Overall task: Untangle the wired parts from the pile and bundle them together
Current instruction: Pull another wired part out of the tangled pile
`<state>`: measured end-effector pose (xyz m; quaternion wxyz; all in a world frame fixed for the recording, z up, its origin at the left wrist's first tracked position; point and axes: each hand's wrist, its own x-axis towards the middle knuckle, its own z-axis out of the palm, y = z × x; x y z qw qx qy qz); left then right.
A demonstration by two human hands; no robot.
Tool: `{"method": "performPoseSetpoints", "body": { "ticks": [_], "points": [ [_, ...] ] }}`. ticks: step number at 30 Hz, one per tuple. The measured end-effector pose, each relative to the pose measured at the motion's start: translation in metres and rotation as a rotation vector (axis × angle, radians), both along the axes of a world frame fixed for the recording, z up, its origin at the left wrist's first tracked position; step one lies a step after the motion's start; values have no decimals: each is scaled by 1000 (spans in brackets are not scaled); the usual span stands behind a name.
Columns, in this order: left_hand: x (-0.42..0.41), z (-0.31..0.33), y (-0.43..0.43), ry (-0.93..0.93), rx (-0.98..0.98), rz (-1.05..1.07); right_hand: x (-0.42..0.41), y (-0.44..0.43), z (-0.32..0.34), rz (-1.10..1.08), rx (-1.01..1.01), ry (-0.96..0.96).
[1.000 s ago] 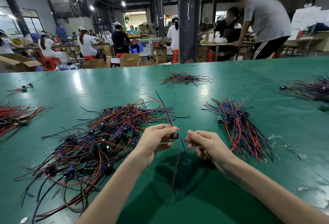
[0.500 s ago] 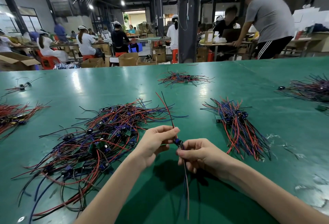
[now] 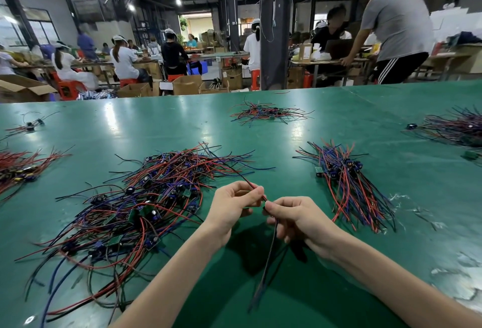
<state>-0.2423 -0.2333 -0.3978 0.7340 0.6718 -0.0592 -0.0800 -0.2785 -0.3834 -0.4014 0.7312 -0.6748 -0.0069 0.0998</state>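
A big tangled pile (image 3: 135, 205) of red, blue and black wired parts with small green boards lies on the green table at centre left. Just right of it, my left hand (image 3: 232, 205) and my right hand (image 3: 294, 219) meet above the table and both pinch one wired part (image 3: 268, 257). Its red and black wires run up and back from my left fingers, and more wires hang down from my right hand toward me. A combed bundle (image 3: 349, 184) of wired parts lies to the right of my hands.
Smaller wire heaps lie at the far centre (image 3: 266, 113), the right edge (image 3: 459, 129) and the left edge (image 3: 18, 168). The green table (image 3: 391, 124) stretches wide. Beyond its far edge stand a dark pillar (image 3: 273, 40), cardboard boxes and several seated workers.
My hands drew together on the wired part. The wires above my left hand tilted back toward the pile, and the hanging wires now drop from my right hand.
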Motion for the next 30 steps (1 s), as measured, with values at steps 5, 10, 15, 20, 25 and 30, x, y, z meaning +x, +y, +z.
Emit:
{"method": "performPoseSetpoints", "body": {
  "ticks": [5,10,15,20,25,30],
  "points": [
    [2,-3,-1,-47,20,12,-2,0,3,8,-20,7],
    [1,-4,-2,-38,2,-18,-3,-3,6,4,-107,-9],
    [-1,-5,-7,-35,-32,-39,-3,-4,4,17,-167,-44],
    [-2,-6,-7,-60,-39,0,-1,-3,3,-6,-164,-37],
    [-1,-8,-9,-52,-53,1,0,-2,0,-1,-110,-42],
    [-1,-10,-10,-70,-40,9,1,-4,-1,-1,-99,-65]
  ]
}}
